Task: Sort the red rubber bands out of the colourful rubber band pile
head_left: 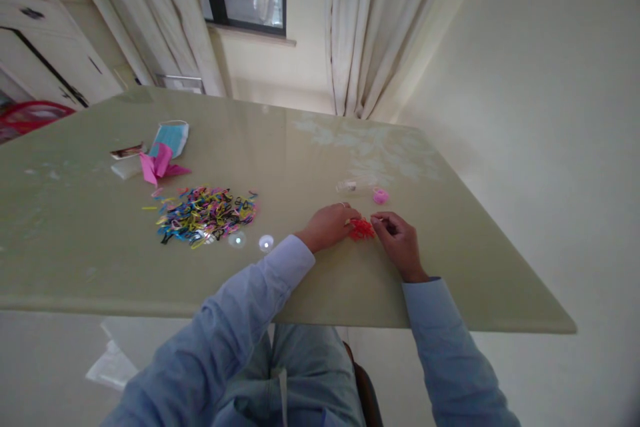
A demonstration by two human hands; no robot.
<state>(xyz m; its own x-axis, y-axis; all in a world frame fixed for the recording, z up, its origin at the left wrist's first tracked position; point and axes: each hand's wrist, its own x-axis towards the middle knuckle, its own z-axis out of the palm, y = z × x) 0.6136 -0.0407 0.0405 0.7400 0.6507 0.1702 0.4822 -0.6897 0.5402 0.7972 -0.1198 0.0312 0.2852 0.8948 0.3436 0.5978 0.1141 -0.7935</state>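
A small heap of red bands (361, 229) lies on the pale green table (305, 167) between my two hands. My left hand (330, 225) rests at the left edge of the heap, fingers pressed together near the red pieces; whether it grips any is hidden. At the heap's right side, my right hand (399, 240) has its fingers curled and its fingertips together, and anything between them is too small to make out. Just beyond the hands are a pink round item (381, 195) and a clear bottle (349, 186) lying on its side.
Farther left is a large pile of multicoloured bands (207, 213), with two clear round discs (266, 243) beside it. Behind the pile are a pink folded paper (159, 163), a blue mask (173, 137) and a small packet (127, 167). The table's front edge runs close to my lap.
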